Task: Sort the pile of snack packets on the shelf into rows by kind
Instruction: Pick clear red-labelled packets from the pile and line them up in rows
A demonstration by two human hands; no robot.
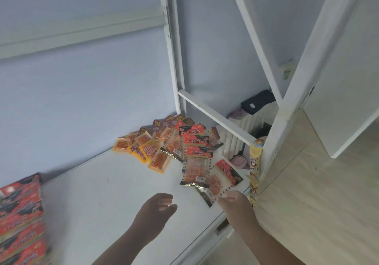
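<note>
Head: red packet row [21, 221] half off-frame

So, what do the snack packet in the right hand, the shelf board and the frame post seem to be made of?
Snack packet, pinched by the right hand: thin plastic film, glossy and partly clear, as the orange snack shows through it.
Shelf board: smooth, white and matte; it could be laminate or painted, I cannot tell which.
Frame post: probably white-painted metal; dark chips mark its edge.

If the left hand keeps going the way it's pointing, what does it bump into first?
Probably the red-topped packet at the pile's near edge, after crossing the white shelf. The left hand holds nothing. Depth is hard to judge.
</note>
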